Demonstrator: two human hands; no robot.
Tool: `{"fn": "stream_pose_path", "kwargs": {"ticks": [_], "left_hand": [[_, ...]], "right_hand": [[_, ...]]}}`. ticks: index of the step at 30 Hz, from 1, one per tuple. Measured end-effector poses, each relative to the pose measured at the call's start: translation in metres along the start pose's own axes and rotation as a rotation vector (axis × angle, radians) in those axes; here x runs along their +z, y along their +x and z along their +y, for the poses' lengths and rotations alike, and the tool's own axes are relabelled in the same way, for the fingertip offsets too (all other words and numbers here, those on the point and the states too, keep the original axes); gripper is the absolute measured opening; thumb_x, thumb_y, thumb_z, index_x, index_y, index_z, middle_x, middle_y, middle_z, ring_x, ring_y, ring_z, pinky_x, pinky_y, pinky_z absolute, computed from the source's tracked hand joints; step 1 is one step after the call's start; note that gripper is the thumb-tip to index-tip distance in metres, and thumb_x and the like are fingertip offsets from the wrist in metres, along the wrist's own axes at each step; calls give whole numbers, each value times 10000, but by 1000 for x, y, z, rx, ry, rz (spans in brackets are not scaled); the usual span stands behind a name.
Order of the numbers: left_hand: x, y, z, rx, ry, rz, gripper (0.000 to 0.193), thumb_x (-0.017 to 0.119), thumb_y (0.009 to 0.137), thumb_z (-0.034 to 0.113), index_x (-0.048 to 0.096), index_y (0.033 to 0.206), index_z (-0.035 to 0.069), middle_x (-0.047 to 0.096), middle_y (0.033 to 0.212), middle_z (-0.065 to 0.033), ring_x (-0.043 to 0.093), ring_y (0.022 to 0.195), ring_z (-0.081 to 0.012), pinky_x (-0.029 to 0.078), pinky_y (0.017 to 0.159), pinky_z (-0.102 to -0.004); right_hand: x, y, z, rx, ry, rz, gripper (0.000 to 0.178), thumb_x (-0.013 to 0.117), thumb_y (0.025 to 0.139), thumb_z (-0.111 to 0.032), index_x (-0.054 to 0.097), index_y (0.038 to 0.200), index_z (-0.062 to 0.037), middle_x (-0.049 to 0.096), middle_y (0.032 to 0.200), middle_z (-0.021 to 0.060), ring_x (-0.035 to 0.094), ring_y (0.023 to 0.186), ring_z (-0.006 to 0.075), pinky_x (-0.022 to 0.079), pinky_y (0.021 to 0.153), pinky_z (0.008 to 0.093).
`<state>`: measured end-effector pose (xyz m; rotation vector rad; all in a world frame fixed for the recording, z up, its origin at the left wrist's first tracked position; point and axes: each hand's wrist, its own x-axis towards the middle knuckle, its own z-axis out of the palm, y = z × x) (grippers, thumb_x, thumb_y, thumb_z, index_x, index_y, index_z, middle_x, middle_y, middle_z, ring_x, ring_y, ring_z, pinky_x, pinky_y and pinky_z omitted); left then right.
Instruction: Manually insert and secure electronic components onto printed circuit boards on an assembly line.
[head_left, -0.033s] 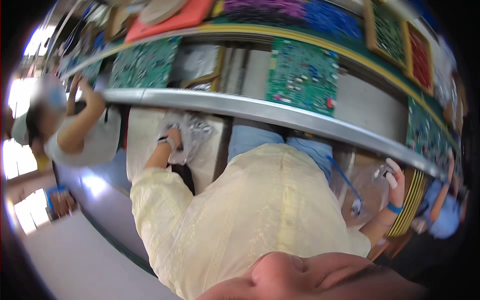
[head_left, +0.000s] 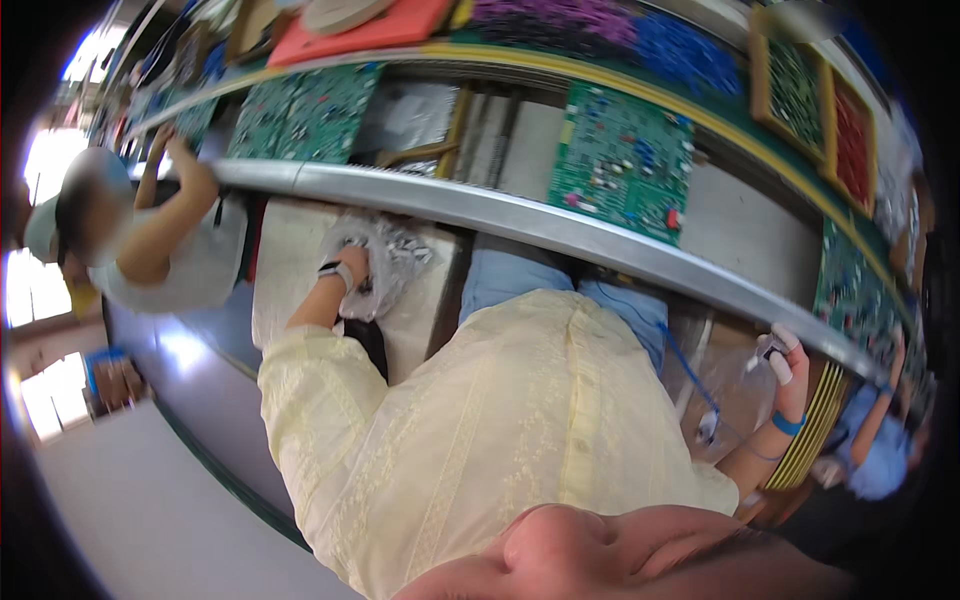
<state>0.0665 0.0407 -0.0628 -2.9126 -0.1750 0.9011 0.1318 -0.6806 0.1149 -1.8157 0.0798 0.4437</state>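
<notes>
In the head view I am looking down over a pale yellow shirt and blue trousers toward a long conveyor. The left hand is reaching forward and down to a clear plastic bag that is lying on a pale bench just below the metal rail of the conveyor. The hand is resting on the bag and its fingers are curling into the crumpled plastic, so it is gripping the bag; a dark watch is sitting on the wrist. Small dark parts are showing through the plastic, but I cannot tell what they are.

The right hand is raised at the far right side, close under the same rail. White tape is wrapping some of its fingers and a blue band is around the wrist. Something small and pale is sitting between the fingertips, but it is too blurred, so I cannot tell if the hand is closed on it. A blue cord is running from the trousers toward this hand.

On the conveyor, a green circuit board is lying beyond the rail, and more boards are lying further left. At the left another person in a white shirt is reaching up to the conveyor.
</notes>
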Motion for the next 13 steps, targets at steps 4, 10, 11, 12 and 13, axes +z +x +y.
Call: {"fn": "stream_pose_path", "kwargs": {"ticks": [4,10,11,12,13], "left_hand": [[5,-21,-3,-161,-280,13,208,482,752,94,618,845,-33,612,867,-273,600,861,-390,480,765,-441],[-3,-21,12,-396,-580,96,230,525,770,148,598,941,13,592,974,-274,563,964,-397,448,841,-426],[-1,-15,11,-381,-575,95,230,525,770,148,598,941,13,592,974,-274,563,964,-397,448,841,-426],[12,-8,2,-407,-611,125,263,553,762,166,599,980,25,593,981,-270,567,964,-390,441,854,-422],[42,1,-13,-435,-661,154,302,581,754,183,599,1019,37,593,989,-267,572,964,-384,434,867,-419]], "right_hand": [[30,72,-46,-151,-38,-242,428,526,779,5,465,1203,4,579,1063,97,556,959,170,424,875,304],[81,124,-100,-291,-111,-320,407,544,783,23,466,1182,-3,571,1058,98,545,981,176,418,887,310],[90,130,-104,-313,-95,-329,411,551,785,20,464,1186,-7,562,1077,101,544,988,177,416,893,313],[98,135,-107,-335,-78,-336,415,559,787,17,461,1189,-11,553,1095,105,543,994,179,414,900,317],[95,131,-110,-330,-89,-325,415,559,787,17,461,1189,-11,553,1095,105,543,994,179,414,900,317]]}}
